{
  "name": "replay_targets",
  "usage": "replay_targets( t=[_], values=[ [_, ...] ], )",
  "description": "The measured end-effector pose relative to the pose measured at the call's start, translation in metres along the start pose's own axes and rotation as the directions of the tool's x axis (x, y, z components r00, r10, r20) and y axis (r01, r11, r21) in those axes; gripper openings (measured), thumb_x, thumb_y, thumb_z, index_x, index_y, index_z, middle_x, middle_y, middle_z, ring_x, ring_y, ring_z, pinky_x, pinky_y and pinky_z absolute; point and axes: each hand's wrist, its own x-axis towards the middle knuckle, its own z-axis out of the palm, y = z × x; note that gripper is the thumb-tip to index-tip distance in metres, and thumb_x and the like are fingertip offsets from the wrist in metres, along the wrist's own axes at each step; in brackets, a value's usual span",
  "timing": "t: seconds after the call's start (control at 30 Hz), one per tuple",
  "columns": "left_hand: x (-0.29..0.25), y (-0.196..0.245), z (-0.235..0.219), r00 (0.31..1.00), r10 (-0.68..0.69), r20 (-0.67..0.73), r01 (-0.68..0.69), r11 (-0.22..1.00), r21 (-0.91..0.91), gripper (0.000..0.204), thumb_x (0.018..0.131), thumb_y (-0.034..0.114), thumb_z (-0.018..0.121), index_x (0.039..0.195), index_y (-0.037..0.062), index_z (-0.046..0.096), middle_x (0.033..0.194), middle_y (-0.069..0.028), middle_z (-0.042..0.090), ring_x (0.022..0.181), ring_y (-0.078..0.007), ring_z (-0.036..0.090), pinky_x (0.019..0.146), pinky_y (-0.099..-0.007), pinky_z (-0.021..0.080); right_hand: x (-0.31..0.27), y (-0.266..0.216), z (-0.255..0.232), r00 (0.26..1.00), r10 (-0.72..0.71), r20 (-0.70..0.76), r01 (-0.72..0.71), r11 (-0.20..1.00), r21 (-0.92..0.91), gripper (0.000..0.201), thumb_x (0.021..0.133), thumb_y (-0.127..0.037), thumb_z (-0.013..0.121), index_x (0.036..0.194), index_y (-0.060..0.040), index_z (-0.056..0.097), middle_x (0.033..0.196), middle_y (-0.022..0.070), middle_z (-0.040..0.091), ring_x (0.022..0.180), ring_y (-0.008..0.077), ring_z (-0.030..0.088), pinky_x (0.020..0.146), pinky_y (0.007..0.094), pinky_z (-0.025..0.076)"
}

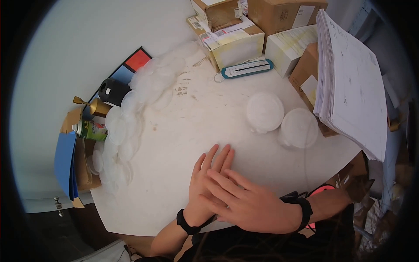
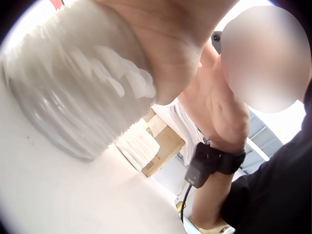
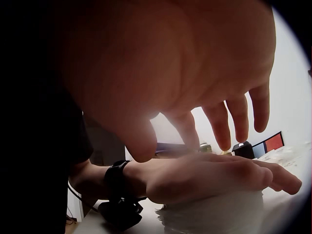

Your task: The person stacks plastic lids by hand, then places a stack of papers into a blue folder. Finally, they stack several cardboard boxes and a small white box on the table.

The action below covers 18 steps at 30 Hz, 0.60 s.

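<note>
My left hand rests flat on top of a stack of thin translucent plastic lids, its fingers straight and pointing forward. The hand hides this stack in the head view, while the left wrist view shows its layered rims standing on the table. My right hand crosses just over the back of the left, palm down, fingers spread and slightly bent. From the right wrist, that palm appears above the left hand, and the lid stack shows beneath.
Two more round lid stacks stand to the right. Loose lids spread along the left and back edge, beside a spray can and a black object. Boxes, a spring scale and a paper pile line the far side.
</note>
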Motion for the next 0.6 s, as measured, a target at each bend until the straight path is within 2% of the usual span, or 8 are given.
replay_targets(
  t=[0.1,0.2,0.3,0.4,0.5,0.6],
  values=[
    [-0.003,0.005,-0.004,1.0,-0.027,-0.01,0.027,0.999,-0.016,0.063,0.096,0.031,0.057,0.151,0.0005,0.049,0.16,-0.0126,0.047,0.148,-0.0358,0.042,0.118,-0.0524,0.036,0.009,0.0,0.01,0.988,-0.004,0.154,0.006,1.0,-0.009,0.066,0.093,-0.055,0.064,0.144,-0.0136,0.06,0.146,0.0203,0.057,0.146,0.0361,0.043,0.123,0.05,0.029],
    [-0.004,0.006,-0.006,0.997,-0.07,0.015,0.071,0.997,-0.036,0.062,0.098,0.027,0.054,0.153,0.001,0.047,0.162,-0.0132,0.044,0.15,-0.0364,0.04,0.118,-0.0524,0.035,0.013,0.004,0.017,0.981,-0.007,0.195,0.005,1.0,0.015,0.07,0.095,-0.061,0.058,0.151,-0.0194,0.055,0.15,0.0207,0.053,0.148,0.0378,0.04,0.124,0.052,0.025],
    [-0.003,0.002,-0.002,0.996,-0.077,0.033,0.078,0.997,-0.029,0.06,0.099,0.026,0.053,0.154,0.0014,0.047,0.163,-0.0132,0.043,0.15,-0.0371,0.039,0.119,-0.053,0.035,0.019,0.009,0.025,0.971,-0.026,0.237,0.015,0.999,0.049,0.073,0.094,-0.061,0.059,0.155,-0.0235,0.051,0.155,0.0199,0.049,0.149,0.0396,0.038,0.124,0.0531,0.026],
    [0.0,0.0,0.002,0.993,-0.097,0.063,0.096,0.995,0.013,0.059,0.1,0.026,0.051,0.154,0.0022,0.047,0.164,-0.0129,0.042,0.151,-0.0371,0.039,0.12,-0.0531,0.034,0.021,0.014,0.029,0.965,-0.016,0.262,-0.025,0.988,0.154,0.074,0.092,-0.062,0.06,0.155,-0.0233,0.052,0.158,0.0194,0.047,0.15,0.0404,0.036,0.124,0.0542,0.027],
    [0.002,-0.003,0.008,0.992,-0.107,0.065,0.105,0.994,0.037,0.058,0.101,0.028,0.05,0.153,0.003,0.049,0.164,-0.0129,0.042,0.151,-0.0363,0.039,0.12,-0.0528,0.035,0.018,0.018,0.039,0.981,-0.018,0.193,-0.032,0.966,0.255,0.066,0.098,-0.055,0.057,0.151,-0.0161,0.053,0.158,0.0205,0.045,0.151,0.0412,0.033,0.126,0.0566,0.022],
    [0.004,-0.007,0.001,0.991,-0.111,0.073,0.118,0.988,-0.104,0.056,0.101,0.028,0.049,0.153,0.0069,0.05,0.162,-0.0108,0.045,0.149,-0.0372,0.041,0.12,-0.0544,0.034,0.022,0.021,0.047,0.988,-0.005,0.156,-0.048,0.942,0.331,0.063,0.099,-0.053,0.057,0.151,-0.0181,0.054,0.159,0.0199,0.044,0.151,0.0419,0.033,0.126,0.0571,0.021]
  ],
)
